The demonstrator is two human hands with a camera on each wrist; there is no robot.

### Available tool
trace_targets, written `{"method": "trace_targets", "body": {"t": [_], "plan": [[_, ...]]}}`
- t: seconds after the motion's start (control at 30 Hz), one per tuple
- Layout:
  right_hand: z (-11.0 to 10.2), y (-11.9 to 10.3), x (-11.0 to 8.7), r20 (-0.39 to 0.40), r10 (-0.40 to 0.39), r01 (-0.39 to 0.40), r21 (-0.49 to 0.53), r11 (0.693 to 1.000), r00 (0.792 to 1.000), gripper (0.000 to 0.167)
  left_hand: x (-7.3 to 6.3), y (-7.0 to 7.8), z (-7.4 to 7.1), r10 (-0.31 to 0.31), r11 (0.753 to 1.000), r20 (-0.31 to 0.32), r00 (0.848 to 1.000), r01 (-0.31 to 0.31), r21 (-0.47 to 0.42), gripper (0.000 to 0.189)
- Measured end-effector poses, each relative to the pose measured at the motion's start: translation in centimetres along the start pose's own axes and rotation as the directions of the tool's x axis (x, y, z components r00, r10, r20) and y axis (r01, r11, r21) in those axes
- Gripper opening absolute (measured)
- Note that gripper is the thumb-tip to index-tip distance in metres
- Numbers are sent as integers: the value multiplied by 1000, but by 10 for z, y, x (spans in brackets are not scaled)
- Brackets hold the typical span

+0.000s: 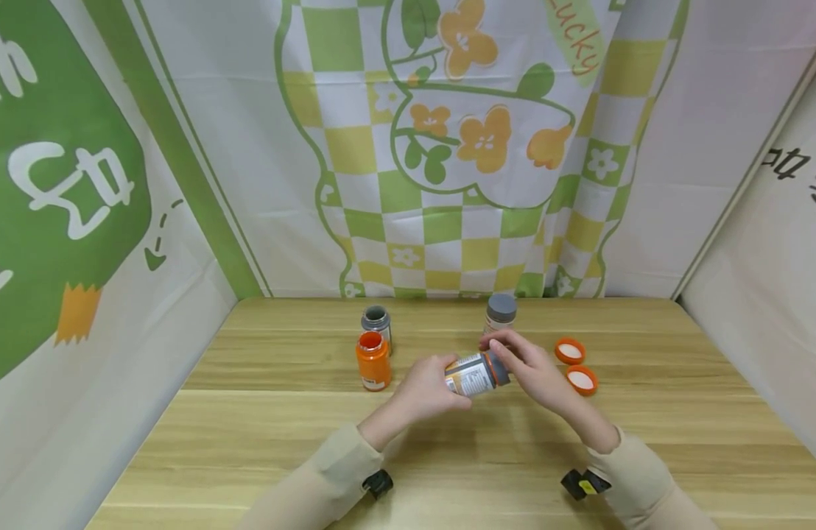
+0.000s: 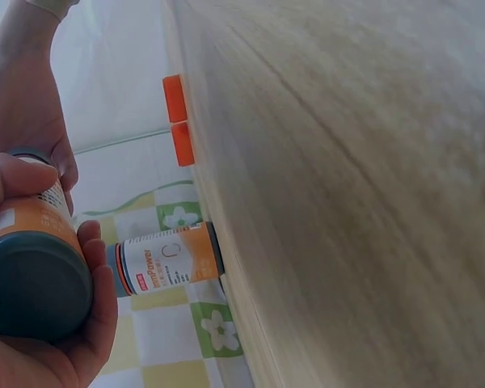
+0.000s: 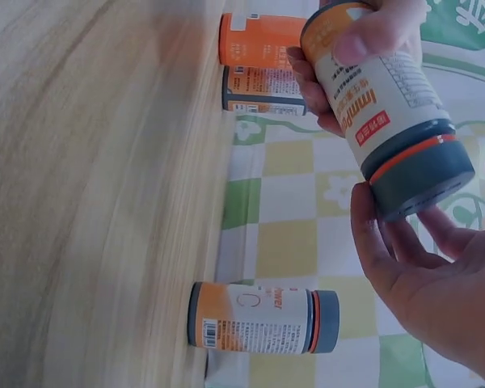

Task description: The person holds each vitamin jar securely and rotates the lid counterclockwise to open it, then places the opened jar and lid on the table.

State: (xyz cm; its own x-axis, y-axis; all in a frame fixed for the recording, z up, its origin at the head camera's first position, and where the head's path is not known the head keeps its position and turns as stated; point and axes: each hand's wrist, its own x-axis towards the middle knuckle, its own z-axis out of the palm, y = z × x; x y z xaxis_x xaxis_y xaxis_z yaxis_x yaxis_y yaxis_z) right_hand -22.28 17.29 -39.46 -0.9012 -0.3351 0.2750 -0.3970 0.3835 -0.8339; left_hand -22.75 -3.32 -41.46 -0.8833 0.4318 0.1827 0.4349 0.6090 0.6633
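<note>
My left hand [image 1: 426,386] grips a grey supplement bottle [image 1: 470,375] with a white and orange label, held tilted above the table. Its grey screw cap [image 3: 424,174], with an orange ring beneath, points toward my right hand [image 1: 539,369]. In the right wrist view, the right fingers [image 3: 380,242] lie against the cap's edge, while the thumb stands apart from it. Just behind the hands, a second capped grey bottle [image 3: 255,318] stands upright on the table. The left wrist view shows the held bottle's dark base [image 2: 36,283] and the left fingers curled round its side.
To the left, an uncapped orange bottle [image 1: 373,366] stands in front of an uncapped grey bottle [image 1: 376,319]. Two orange caps [image 1: 570,352] lie on the wooden table [image 1: 282,427], right of the hands. Printed cloth [image 1: 421,221] hangs along the back edge.
</note>
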Motion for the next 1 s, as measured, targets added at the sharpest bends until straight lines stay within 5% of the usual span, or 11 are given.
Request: {"method": "trace_targets", "body": {"t": [0.33, 0.5, 1.0], "plan": [[8, -1, 3, -77, 77, -90, -170, 981, 994, 31, -1, 2, 1, 39, 992, -52, 998, -33, 124, 44], [10, -2, 3, -72, 145, -155, -147, 977, 987, 37, -1, 3, 1, 51, 990, -67, 996, -42, 136, 45], [11, -1, 2, -85, 138, -150, -170, 974, 987, 36, -2, 5, 0, 40, 993, -56, 998, -33, 116, 51]]}}
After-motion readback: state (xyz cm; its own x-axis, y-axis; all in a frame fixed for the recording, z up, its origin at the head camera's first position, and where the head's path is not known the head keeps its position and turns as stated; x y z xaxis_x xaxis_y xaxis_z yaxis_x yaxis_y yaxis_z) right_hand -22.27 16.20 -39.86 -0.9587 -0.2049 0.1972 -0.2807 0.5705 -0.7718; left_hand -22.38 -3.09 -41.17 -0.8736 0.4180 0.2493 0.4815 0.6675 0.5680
